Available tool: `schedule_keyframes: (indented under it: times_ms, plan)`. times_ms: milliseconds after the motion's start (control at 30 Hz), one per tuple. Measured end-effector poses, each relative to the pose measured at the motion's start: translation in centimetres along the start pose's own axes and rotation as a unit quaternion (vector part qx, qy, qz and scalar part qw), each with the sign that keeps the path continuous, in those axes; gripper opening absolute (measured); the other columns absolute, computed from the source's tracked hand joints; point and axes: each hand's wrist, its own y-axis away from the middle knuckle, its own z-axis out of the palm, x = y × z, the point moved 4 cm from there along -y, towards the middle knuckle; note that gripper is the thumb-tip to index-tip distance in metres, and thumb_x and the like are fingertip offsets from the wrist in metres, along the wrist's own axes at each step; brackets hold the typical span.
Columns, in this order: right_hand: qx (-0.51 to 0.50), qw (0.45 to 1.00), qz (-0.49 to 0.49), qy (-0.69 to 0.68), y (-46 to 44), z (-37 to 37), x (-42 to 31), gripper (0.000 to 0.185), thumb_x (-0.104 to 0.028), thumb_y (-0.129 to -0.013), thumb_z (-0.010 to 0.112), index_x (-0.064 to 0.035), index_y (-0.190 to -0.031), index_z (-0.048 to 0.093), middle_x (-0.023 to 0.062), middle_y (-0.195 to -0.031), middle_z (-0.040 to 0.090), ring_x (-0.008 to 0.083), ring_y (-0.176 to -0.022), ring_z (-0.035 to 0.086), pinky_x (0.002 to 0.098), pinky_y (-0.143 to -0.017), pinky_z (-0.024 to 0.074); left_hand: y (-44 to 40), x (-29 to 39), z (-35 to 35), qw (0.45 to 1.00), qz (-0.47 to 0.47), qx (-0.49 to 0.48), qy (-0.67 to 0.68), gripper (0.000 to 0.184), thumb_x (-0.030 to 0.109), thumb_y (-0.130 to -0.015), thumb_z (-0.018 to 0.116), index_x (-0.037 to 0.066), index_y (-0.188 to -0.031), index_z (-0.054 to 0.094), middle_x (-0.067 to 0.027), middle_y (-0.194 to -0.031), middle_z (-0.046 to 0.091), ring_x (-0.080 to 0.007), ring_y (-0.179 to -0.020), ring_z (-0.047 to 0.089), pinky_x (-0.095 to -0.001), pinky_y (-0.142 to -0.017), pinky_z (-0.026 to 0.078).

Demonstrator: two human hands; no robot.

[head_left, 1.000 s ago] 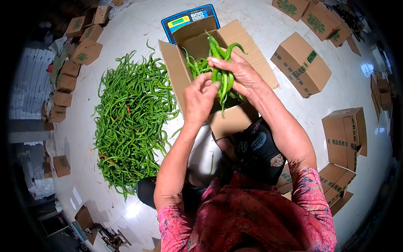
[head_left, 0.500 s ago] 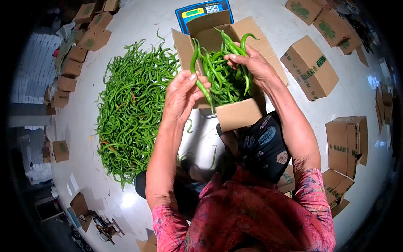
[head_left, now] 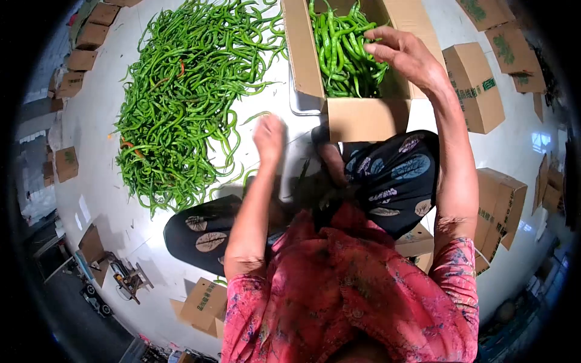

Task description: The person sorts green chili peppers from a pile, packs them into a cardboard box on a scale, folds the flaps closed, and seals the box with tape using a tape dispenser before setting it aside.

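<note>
My left hand (head_left: 269,138), blurred and closed, is over the white floor between the pepper heap and the box. One thin green chili pepper (head_left: 256,117) sticks out at its fingertips. Above the right side of an open cardboard box (head_left: 368,120), my right hand (head_left: 402,55) has its fingers apart and nothing visible in them. Long green chili peppers (head_left: 340,51) lie inside the box, roughly lined up. To the left spreads a large heap of green chili peppers (head_left: 187,97), with a few red ones among them.
The open box stands on a metal scale platform (head_left: 302,109) in front of my crossed legs (head_left: 393,175). Closed cartons (head_left: 475,88) stand to the right, with another box (head_left: 499,206) nearer me. More cartons (head_left: 82,60) line the left side. Loose peppers lie by my left knee.
The peppers that were in both hands are gone from them. My left hand has dropped toward the floor, and my right has opened over the box. The view has tilted down.
</note>
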Motion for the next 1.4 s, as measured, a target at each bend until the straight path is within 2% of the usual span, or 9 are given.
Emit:
schedule_keyframes:
  times_ms: [100,367,500,667,833,933,1067,1267,1400]
  plan:
    - [0.022,1.0,0.018,0.005,0.0,-0.9,-0.4,0.049,-0.035,-0.087,0.066,0.0013,-0.119,0.061,0.0142,-0.092,0.069,0.0189,-0.084,0.064,0.0318,-0.079,0.0506,7.2,-9.7,6.4,0.939,0.019,-0.232,-0.253,0.049,0.041,-0.091,0.053,0.006,-0.126,0.056,-0.0199,-0.119,0.061,-0.0371,-0.113,0.055,-0.0453,-0.093,0.044]
    - [0.013,0.996,0.085,0.02,-0.5,0.8,2.1,0.046,-0.033,-0.087,0.067,0.0001,-0.119,0.062,0.0233,-0.113,0.065,0.0297,-0.107,0.064,0.0375,-0.096,0.0477,14.3,-18.5,9.5,0.888,-0.075,-0.308,-0.332,0.028,0.032,-0.095,0.051,0.005,-0.102,0.054,-0.0146,-0.097,0.061,-0.0284,-0.083,0.057,-0.0388,-0.072,0.047]
    - [-0.04,0.968,0.138,0.205,-2.5,3.7,3.6,0.069,-0.047,-0.081,0.07,0.0032,-0.124,0.054,0.0268,-0.118,0.061,0.0374,-0.11,0.06,0.0425,-0.097,0.0476,7.2,-18.2,7.1,0.972,-0.139,-0.135,-0.135,0.024,0.027,-0.096,0.05,0.004,-0.09,0.053,-0.0119,-0.086,0.061,-0.0241,-0.068,0.058,-0.0356,-0.061,0.048]
    - [-0.078,0.944,0.234,0.218,-3.4,6.9,5.4,0.103,-0.058,-0.063,0.08,0.0014,-0.134,0.036,0.0243,-0.122,0.059,0.0367,-0.116,0.057,0.0493,-0.098,0.0425,-2.1,8.4,-5.2,0.949,-0.008,0.116,0.292,0.016,0.016,-0.097,0.053,0.002,-0.092,0.057,-0.0038,-0.074,0.059,-0.0098,-0.059,0.054,-0.0222,-0.054,0.044]
    - [-0.086,0.962,0.231,0.12,-6.7,6.9,9.5,0.108,-0.043,-0.056,0.087,0.0015,-0.137,0.032,0.0267,-0.126,0.056,0.0388,-0.119,0.054,0.0448,-0.1,0.0427,-1.6,27.3,-6.6,0.946,0.147,-0.137,0.256,0.024,0.012,-0.094,0.053,-0.002,-0.113,0.059,-0.0073,-0.084,0.062,-0.0125,-0.071,0.059,-0.0249,-0.063,0.05]
    - [-0.073,0.967,0.241,0.022,-5.3,6.3,8.3,0.115,-0.029,-0.057,0.085,-0.0003,-0.148,0.022,0.025,-0.133,0.052,0.0322,-0.124,0.051,0.0337,-0.105,0.0391,-5.7,28.2,0.1,0.946,0.173,-0.24,0.129,0.019,0.007,-0.086,0.054,-0.003,-0.101,0.06,-0.0062,-0.072,0.06,-0.0125,-0.06,0.058,-0.0256,-0.057,0.05]
    - [-0.099,0.97,0.206,-0.078,-4.6,5.7,9.6,0.102,-0.018,-0.063,0.082,-0.0028,-0.148,0.027,0.0205,-0.135,0.052,0.0287,-0.125,0.049,0.0328,-0.104,0.0388,-10.2,24.5,7.3,0.93,0.23,-0.15,-0.245,0.057,0.018,-0.078,0.065,-0.004,-0.125,0.041,-0.0289,-0.105,0.062,-0.0417,-0.104,0.06,-0.0481,-0.093,0.046]
    - [-0.093,0.948,0.183,-0.243,-2.9,5.1,8.0,0.08,-0.001,-0.071,0.072,-0.0017,-0.143,0.037,0.0126,-0.129,0.055,0.0216,-0.116,0.052,0.0302,-0.1,0.0408,-9.6,25.4,9.2,0.949,0.071,-0.232,-0.203,0.071,0.026,-0.073,0.068,-0.003,-0.131,0.037,-0.029,-0.116,0.06,-0.0387,-0.111,0.06,-0.044,-0.098,0.046]
    - [-0.049,0.951,0.099,-0.289,-3.4,0.6,1.7,0.072,-0.002,-0.074,0.07,-0.0069,-0.14,0.042,0.0088,-0.118,0.058,0.018,-0.11,0.054,0.0301,-0.097,0.0428,-12.2,27.3,8.2,0.947,0.19,-0.255,-0.032,0.076,0.026,-0.076,0.068,-0.005,-0.137,0.037,-0.0277,-0.118,0.061,-0.0358,-0.111,0.06,-0.041,-0.098,0.047]
